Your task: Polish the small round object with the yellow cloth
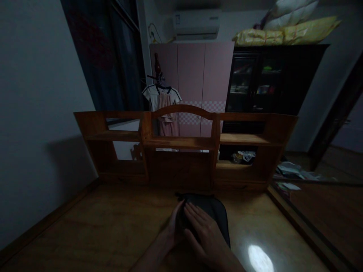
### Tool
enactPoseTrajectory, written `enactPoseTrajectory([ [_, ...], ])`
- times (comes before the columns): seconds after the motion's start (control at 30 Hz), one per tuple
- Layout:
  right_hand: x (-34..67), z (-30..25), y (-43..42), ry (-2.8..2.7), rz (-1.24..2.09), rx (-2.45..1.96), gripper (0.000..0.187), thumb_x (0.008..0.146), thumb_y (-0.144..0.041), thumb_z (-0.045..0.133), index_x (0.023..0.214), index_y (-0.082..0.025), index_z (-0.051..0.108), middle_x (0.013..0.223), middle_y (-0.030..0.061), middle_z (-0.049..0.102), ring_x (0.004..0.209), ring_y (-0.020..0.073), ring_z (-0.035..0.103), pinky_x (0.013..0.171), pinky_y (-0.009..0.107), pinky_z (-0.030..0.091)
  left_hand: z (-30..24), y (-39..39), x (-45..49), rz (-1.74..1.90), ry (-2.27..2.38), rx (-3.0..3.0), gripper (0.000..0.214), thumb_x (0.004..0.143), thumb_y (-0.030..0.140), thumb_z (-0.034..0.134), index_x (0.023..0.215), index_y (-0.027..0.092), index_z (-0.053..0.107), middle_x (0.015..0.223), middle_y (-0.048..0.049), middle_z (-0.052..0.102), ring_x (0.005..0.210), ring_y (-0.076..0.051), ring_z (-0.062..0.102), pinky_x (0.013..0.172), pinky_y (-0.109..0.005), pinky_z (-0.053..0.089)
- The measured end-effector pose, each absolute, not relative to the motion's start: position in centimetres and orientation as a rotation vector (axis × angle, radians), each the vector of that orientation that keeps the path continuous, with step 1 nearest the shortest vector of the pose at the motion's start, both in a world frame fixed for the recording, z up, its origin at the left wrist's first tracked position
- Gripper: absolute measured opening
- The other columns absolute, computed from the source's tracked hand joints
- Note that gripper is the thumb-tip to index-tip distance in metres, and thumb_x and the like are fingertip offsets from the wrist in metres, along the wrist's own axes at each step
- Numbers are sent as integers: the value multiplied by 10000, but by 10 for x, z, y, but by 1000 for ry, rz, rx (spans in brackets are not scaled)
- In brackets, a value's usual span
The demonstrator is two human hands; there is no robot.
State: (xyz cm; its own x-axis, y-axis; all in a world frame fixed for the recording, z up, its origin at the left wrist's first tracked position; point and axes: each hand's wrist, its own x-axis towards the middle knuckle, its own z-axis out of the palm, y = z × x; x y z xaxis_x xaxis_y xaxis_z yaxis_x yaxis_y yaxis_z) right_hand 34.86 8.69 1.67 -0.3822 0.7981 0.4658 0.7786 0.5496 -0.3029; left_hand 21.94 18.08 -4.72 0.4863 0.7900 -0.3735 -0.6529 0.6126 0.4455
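Note:
A black fabric bag (217,211) with rounded corners and a dark raised edge lies on the wooden surface in front of me. My left hand (171,226) holds it along its left side, the fingers partly hidden behind the bag and my other hand. Across the bag's upper left part rests my right hand (202,226), palm down. Its fingers are stretched out side by side, and the thumb is apart from them. The fingertips of both hands come close together near the bag's top left. Dim light hides the bag's details.
A wooden headboard with shelf compartments (181,142) stands across the far end of the wooden bed board (119,223). A white wall (42,132) borders the left. Behind are pink wardrobe doors (191,71) and a dark cabinet (289,75). A raised wooden edge (295,223) runs along the right.

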Motion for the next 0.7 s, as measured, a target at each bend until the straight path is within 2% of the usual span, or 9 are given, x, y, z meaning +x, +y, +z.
enactPoseTrajectory([
  [0.13,346,27,79,-2240,151,-1159,477,920,-228,439,1390,-227,359,1405,19,433,1310,197,382,1120,414,301,-54,177,214,950,650,250,255,876,287,458,997,163,645,818,-54,720,812,-176,679,894,-307,480],
  [0.3,355,27,77,-2145,216,-1144,355,932,-184,405,1240,-275,557,1220,9,621,1151,174,561,1030,355,418,-47,178,216,752,588,282,284,817,396,546,750,142,655,670,-72,703,655,-208,667,729,-337,528],
  [0.37,360,22,80,-2066,207,-1188,335,931,-186,409,1195,-269,598,1162,24,658,1096,179,600,991,340,448,-42,179,217,691,541,294,329,801,439,555,719,135,650,678,-83,706,646,-215,665,688,-336,528],
  [0.5,361,13,87,-1917,229,-1251,329,922,-207,431,1203,-253,597,1187,49,641,1111,207,589,992,359,444,-33,175,220,717,550,350,324,817,415,540,812,119,673,760,-91,725,698,-210,673,704,-311,523],
  [0.6,357,8,90,-1788,366,-1231,349,916,-246,458,1252,-255,550,1292,40,564,1187,212,528,1024,363,416,-27,171,222,860,625,376,208,820,313,549,851,154,680,769,-48,728,709,-172,672,717,-257,510],
  [0.7,355,3,93,-1630,548,-1200,336,913,-293,481,1240,-275,554,1275,25,579,1191,209,521,1033,369,399,-25,169,224,884,683,412,189,815,305,556,850,164,677,744,-34,720,702,-169,668,693,-250,508],
])
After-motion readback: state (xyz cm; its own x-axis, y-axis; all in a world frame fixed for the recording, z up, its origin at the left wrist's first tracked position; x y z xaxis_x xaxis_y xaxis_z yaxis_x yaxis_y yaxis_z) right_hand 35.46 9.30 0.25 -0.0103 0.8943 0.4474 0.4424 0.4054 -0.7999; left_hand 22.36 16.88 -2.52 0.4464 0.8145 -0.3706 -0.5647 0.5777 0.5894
